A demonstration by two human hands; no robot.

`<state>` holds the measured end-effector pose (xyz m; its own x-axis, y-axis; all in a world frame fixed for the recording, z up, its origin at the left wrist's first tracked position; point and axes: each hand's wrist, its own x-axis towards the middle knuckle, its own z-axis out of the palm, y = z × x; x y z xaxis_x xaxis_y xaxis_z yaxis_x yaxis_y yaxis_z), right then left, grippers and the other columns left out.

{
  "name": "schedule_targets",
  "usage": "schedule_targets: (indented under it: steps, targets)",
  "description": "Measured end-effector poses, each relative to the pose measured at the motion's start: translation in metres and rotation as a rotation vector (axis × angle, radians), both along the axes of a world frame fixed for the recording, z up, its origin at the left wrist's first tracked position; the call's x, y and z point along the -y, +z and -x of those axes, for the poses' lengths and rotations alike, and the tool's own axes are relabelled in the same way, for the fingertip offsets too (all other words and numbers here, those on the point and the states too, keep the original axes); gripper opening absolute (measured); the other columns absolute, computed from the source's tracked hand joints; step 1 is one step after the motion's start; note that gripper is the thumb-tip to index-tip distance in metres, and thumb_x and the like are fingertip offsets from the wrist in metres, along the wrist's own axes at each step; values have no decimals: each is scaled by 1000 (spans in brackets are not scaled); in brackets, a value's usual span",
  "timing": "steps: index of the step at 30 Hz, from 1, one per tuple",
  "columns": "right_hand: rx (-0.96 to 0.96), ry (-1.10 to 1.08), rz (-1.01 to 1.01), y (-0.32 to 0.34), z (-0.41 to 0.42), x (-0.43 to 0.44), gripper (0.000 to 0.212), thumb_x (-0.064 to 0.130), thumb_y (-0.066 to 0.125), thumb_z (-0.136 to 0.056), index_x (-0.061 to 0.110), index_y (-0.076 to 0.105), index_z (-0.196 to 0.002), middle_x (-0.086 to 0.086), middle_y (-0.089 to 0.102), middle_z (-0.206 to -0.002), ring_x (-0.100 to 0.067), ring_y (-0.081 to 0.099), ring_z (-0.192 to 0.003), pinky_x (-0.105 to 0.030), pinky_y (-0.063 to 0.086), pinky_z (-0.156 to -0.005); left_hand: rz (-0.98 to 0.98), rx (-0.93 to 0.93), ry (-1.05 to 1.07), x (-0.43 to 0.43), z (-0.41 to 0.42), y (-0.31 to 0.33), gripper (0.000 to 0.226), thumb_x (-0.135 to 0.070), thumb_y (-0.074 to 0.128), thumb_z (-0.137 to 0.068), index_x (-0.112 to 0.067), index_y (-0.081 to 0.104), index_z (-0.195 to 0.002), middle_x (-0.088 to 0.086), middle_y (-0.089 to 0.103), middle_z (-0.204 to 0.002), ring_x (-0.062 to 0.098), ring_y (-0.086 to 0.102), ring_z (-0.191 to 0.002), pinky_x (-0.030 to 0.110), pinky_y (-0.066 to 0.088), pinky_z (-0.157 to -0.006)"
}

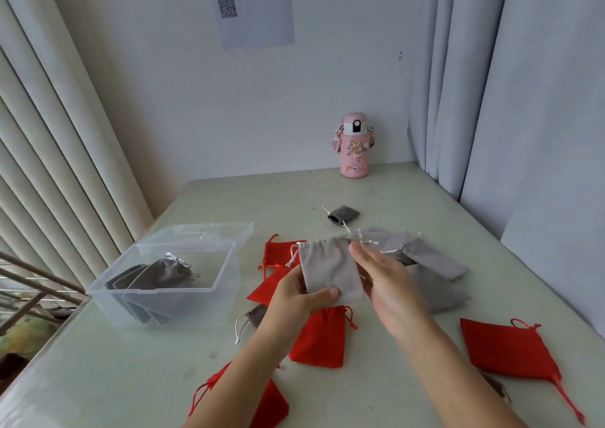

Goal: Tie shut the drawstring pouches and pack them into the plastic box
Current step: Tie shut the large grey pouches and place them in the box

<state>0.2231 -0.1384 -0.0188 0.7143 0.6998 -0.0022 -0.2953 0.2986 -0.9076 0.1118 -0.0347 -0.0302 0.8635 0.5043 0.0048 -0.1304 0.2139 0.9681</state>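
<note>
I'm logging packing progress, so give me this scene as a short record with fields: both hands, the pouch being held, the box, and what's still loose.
Left hand: pinches the grey pouch at its lower edge, thumb on front
Right hand: grips the same pouch near its upper right corner
Pouch state: held above the table, mouth flat, not cinched
Plastic box: left of hands, lid open, holds packed pouches, top one tied
Still loose: red pouches, grey pile behind right hand
Background: pink bottle by the wall
</note>
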Motion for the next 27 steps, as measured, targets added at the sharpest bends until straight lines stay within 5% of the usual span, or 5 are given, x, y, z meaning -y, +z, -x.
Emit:
schedule_targets:
  steps: [5,9,14,23,27]
  targets:
    - [-23,-3,4,-2,-2,-1,23,11,64,-84,6,70,-106,-9,73,-100,-14,66,-89,-22,53,-75,-76,-15,-4,-1,3,4,55,-5,78,-70,-6,55,-119,13,70,-109,31,68,-99,38,56,-83]
    - [52,40,31,-5,4,-3,30,20,73,-73,11,75,-102,-21,69,-108,-23,55,-94,-38,37,-85,-25,44,77,4,4,8,33,-30,57,-85,-14,64,-113,6,70,-110,21,66,-104,34,53,-88]
    - [69,22,31,-9,4,-6,30,18,71,-76,9,73,-105,-24,65,-114,-25,55,-97,-41,37,-87,64,53,277,-6,3,4,36,-42,52,-85,-23,71,-107,8,71,-107,21,66,-99,32,50,-79]
    - [-99,-44,-58,-1,7,-5,39,28,65,-77,6,68,-109,-18,69,-112,-28,65,-106,-38,50,-91,201,128,325,-7,4,6,26,-14,60,-84,0,69,-104,17,70,-88,16,66,-66,20,50,-54]
    - [-79,-144,-119,4,7,-3,22,27,67,-73,16,76,-91,-2,73,-88,-13,68,-84,-24,54,-76,109,76,364,-8,3,3,28,-20,66,-77,-1,73,-97,24,70,-92,26,66,-76,31,53,-66]
